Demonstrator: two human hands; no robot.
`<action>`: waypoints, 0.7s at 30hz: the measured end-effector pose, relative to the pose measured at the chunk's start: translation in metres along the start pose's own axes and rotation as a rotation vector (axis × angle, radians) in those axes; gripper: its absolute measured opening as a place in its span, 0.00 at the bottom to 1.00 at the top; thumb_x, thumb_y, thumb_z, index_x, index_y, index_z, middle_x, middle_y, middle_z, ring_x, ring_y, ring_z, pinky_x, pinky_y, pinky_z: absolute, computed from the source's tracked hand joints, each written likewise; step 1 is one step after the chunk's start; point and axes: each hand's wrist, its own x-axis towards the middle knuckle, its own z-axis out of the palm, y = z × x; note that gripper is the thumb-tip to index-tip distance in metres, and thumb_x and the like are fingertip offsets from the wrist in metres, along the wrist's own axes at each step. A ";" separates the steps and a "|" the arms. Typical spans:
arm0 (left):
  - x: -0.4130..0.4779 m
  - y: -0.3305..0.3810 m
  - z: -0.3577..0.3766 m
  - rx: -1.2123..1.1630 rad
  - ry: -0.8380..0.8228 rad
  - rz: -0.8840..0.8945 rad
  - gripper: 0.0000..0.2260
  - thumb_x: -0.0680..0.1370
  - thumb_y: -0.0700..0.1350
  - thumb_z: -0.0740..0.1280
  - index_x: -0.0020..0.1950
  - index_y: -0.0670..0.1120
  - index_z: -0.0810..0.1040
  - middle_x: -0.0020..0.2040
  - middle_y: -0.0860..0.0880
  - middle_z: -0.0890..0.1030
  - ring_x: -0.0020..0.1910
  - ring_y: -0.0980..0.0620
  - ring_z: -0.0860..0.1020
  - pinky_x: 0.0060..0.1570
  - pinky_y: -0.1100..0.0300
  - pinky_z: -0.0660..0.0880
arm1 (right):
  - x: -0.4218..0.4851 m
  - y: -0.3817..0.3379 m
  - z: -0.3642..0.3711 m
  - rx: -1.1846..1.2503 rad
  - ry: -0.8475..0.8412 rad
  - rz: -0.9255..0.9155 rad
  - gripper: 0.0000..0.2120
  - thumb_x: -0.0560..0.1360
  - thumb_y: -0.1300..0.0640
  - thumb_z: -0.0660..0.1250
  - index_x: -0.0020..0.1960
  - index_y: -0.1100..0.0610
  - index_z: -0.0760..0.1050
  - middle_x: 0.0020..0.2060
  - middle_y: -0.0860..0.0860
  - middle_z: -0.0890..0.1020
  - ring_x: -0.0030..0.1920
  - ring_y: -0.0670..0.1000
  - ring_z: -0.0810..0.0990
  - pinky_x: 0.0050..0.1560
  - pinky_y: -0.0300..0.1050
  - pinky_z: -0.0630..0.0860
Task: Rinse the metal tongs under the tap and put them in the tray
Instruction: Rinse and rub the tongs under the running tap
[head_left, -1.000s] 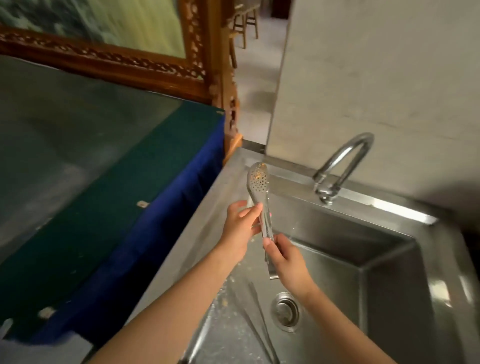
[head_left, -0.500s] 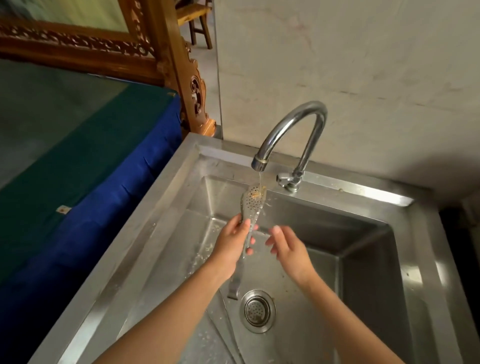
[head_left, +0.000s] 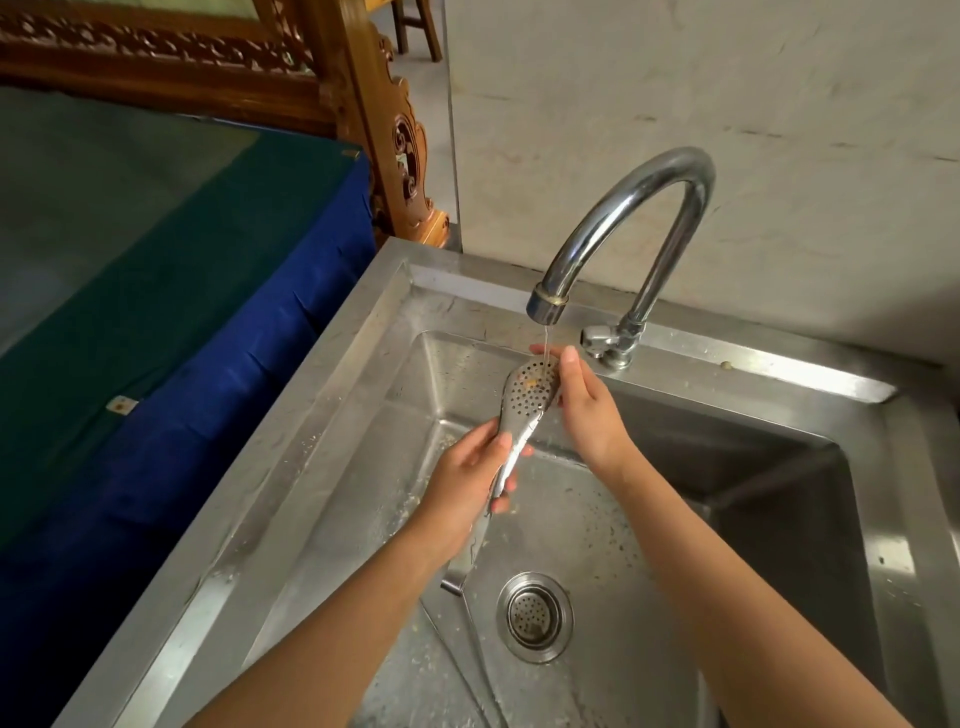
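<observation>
The metal tongs (head_left: 525, 401) have a perforated spoon-shaped head and a long shiny handle, and they slant over the steel sink (head_left: 332, 405). My left hand (head_left: 467, 483) grips the handle at its middle. My right hand (head_left: 582, 400) cups the perforated head from the right and behind, fingertips on its top edge. A thin stream of water falls from the curved chrome tap (head_left: 628, 208) onto the head, where some food bits cling. No tray is in view.
The sink's drain strainer (head_left: 535, 616) lies below the tongs' lower end, and food specks dot the basin. A table with green and blue cloth (head_left: 171, 291) stands to the left. A carved wooden frame (head_left: 384, 135) and a grey wall are behind.
My right hand has moved up from beside the handle to cup the tongs' head under the stream. The view has shifted left and closer to the sink.
</observation>
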 end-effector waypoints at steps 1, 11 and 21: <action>0.000 0.000 0.000 -0.003 -0.007 -0.002 0.09 0.78 0.47 0.62 0.56 0.56 0.78 0.44 0.52 0.85 0.29 0.58 0.74 0.23 0.65 0.68 | 0.000 -0.001 -0.001 0.018 0.005 0.008 0.21 0.80 0.44 0.45 0.58 0.48 0.75 0.51 0.48 0.81 0.54 0.46 0.78 0.54 0.36 0.73; 0.002 -0.004 0.000 0.040 0.013 -0.008 0.10 0.78 0.45 0.63 0.57 0.57 0.78 0.44 0.50 0.85 0.27 0.57 0.73 0.21 0.65 0.66 | 0.006 -0.003 -0.007 0.038 -0.071 0.019 0.09 0.75 0.60 0.67 0.54 0.59 0.74 0.41 0.53 0.79 0.42 0.51 0.78 0.50 0.50 0.77; -0.001 -0.001 -0.002 0.039 0.019 0.008 0.11 0.78 0.44 0.63 0.53 0.58 0.80 0.43 0.50 0.85 0.27 0.57 0.72 0.21 0.65 0.66 | -0.001 0.002 -0.004 -0.063 -0.171 0.023 0.16 0.71 0.57 0.72 0.56 0.53 0.70 0.42 0.47 0.78 0.42 0.44 0.77 0.47 0.40 0.76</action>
